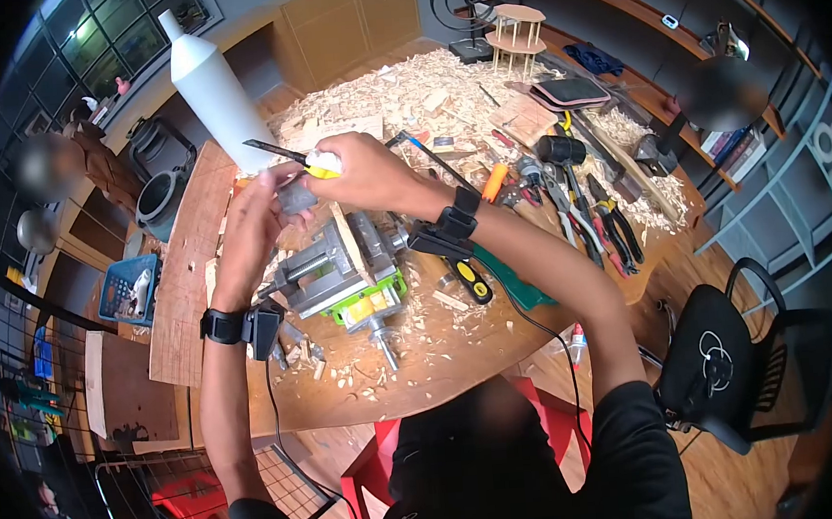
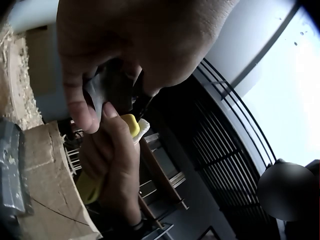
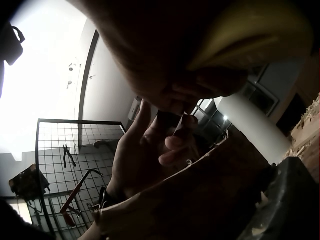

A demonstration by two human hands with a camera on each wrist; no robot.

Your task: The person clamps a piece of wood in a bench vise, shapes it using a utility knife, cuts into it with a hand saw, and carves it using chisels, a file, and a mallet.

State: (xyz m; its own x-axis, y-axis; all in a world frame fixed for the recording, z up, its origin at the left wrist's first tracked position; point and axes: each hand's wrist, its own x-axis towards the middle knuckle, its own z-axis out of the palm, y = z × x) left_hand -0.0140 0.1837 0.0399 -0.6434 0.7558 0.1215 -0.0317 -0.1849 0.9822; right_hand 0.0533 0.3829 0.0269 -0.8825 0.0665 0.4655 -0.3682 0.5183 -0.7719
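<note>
"Wood shavings (image 1: 395, 92) cover much of the far half of the table (image 1: 300, 400), don't they?"

"They do, with pliers (image 1: 616, 226) and a black mallet (image 1: 560, 149) lying over on the right. Nearer the person, a vise (image 1: 326, 277) on a bright green base (image 1: 382, 302) holds a thin piece of wood (image 1: 348, 242)."

"And the hands?"

"Both are up together, just beyond the vise. See the left hand (image 1: 248, 235)? Its thumb and fingers pinch a grey piece (image 1: 296, 199), bent between them."

"What about the right hand (image 1: 369, 174)?"

"Fingers curled round a yellow-handled tool (image 1: 325, 166); its dark blade (image 1: 273, 152) sticks out past the left fingertips. The right thumb touches the grey piece too."

"Are those right fingers all pressed together?"

"I can't tell; from down by the right wrist they're mostly in shadow."

"What's the grey stuff made of?"

"Can't say from here."
</note>
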